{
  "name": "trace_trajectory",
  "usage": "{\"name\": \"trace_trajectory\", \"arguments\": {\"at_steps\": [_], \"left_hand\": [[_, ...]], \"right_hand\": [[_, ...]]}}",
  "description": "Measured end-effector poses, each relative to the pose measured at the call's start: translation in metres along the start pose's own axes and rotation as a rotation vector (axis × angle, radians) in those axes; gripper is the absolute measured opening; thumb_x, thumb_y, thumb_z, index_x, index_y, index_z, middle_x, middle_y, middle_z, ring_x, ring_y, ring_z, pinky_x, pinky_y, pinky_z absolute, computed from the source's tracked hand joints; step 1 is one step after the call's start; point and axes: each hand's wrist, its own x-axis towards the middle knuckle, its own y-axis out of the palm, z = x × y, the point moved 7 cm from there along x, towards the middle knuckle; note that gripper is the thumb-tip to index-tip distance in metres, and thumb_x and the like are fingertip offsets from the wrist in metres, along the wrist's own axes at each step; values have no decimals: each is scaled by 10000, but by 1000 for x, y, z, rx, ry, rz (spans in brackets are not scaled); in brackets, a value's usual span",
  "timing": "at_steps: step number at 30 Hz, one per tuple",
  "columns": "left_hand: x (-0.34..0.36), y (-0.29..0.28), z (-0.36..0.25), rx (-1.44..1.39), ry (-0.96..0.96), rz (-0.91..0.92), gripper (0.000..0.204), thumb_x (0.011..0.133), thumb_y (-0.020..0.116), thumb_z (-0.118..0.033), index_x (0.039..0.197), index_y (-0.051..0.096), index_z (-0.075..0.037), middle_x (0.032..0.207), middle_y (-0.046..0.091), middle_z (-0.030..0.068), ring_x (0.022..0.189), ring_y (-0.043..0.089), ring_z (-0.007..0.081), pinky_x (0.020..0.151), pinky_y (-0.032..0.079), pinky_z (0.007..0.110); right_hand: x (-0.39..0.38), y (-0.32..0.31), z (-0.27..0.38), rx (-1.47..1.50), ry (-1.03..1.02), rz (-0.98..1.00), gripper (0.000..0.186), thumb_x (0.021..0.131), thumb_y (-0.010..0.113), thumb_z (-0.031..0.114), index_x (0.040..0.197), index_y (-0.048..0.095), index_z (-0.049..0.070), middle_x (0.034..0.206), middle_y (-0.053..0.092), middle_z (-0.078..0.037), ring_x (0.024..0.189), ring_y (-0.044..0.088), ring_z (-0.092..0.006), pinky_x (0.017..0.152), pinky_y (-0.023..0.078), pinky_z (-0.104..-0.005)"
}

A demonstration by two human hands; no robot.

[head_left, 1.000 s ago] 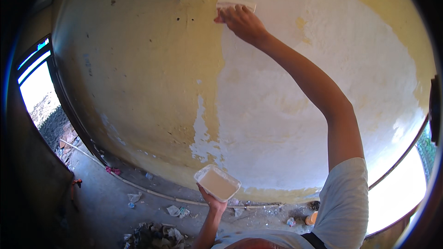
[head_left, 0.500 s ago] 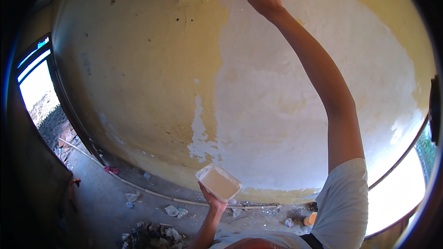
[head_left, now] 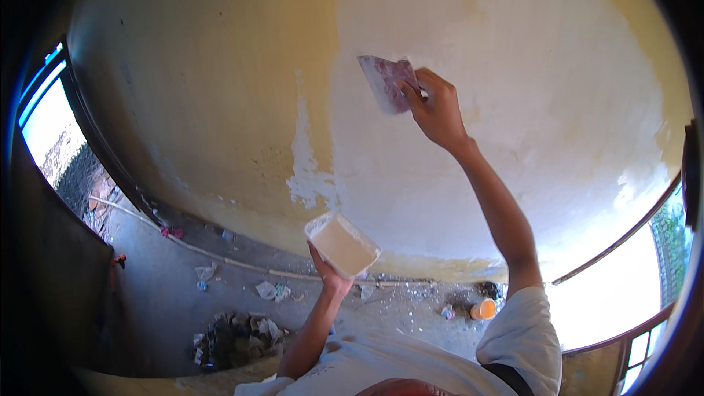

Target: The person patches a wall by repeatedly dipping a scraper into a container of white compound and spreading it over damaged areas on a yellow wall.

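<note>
In front of the wall my right hand point(head_left: 438, 108) pinches a flat putty knife point(head_left: 389, 82) with a wide blade, stained reddish and smeared with white. The blade tilts up and to the left; whether it touches the wall I cannot tell. Lower down, my left hand point(head_left: 334, 273) grips a white rectangular tub point(head_left: 342, 244) from below and its near side. Pale cream paste lies inside the tub. Behind both hands rises the wall point(head_left: 440, 191), yellow on the left and coated whitish over its middle and right, with a ragged white patch point(head_left: 308, 165) between.
A long pole point(head_left: 220, 257) lies on the floor along the wall's foot. Rubbish is heaped point(head_left: 238, 341) at the lower left, with plastic scraps point(head_left: 271, 290) nearby. An orange container point(head_left: 483, 309) stands near the wall at right. Bright openings show at both sides.
My right hand has come down from high on the wall, and the putty knife now shows plainly. The view has tilted lower. My left hand still holds the tub.
</note>
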Motion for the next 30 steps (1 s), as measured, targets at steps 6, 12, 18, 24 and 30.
{"name": "trace_trajectory", "arguments": {"at_steps": [6, 12, 18, 24, 30], "left_hand": [[6, 22, 28, 75, -118, -39, 747, 1007, 351, -729, 1517, 448, -192, 1455, 555, 45, 1312, 567, 274, 1105, 468, 511], [-31, 25, 43, 128, -333, -2, 828, 996, 227, -767, 1511, 458, -162, 1440, 565, 100, 1297, 579, 308, 1092, 484, 511], [-61, 6, 88, 129, -481, 85, 791, 1018, 272, -694, 1547, 413, -124, 1496, 525, 125, 1366, 530, 320, 1104, 479, 520], [-73, 1, 108, 64, -557, 45, 791, 1021, 259, -690, 1574, 375, -136, 1541, 478, 134, 1385, 515, 346, 1115, 472, 550], [-64, 24, 118, 113, -545, 106, 783, 1018, 262, -682, 1576, 372, -145, 1546, 470, 134, 1387, 513, 355, 1118, 473, 569]], "right_hand": [[-186, 42, -36, 457, 606, 114, 184, 993, 633, 104, 1128, 647, -19, 742, 691, -138, 663, 605, -132, 644, 499, -320], [-289, 72, -6, 272, 693, 371, 269, 957, 635, 30, 1218, 608, -28, 854, 753, -102, 706, 640, -92, 668, 529, -285], [-361, 64, -15, 394, 944, 317, 307, 968, 590, 23, 1267, 601, -46, 911, 756, -134, 762, 693, -111, 730, 572, -294], [-408, 49, -22, 832, 1095, -79, 380, 1026, 563, 46, 1392, 543, -54, 1041, 741, -91, 906, 681, -114, 747, 542, -265], [-416, 22, -27, 770, 1139, -145, 467, 1027, 636, 121, 1451, 505, -26, 1066, 726, -35, 831, 608, -44, 721, 480, -197]]}}
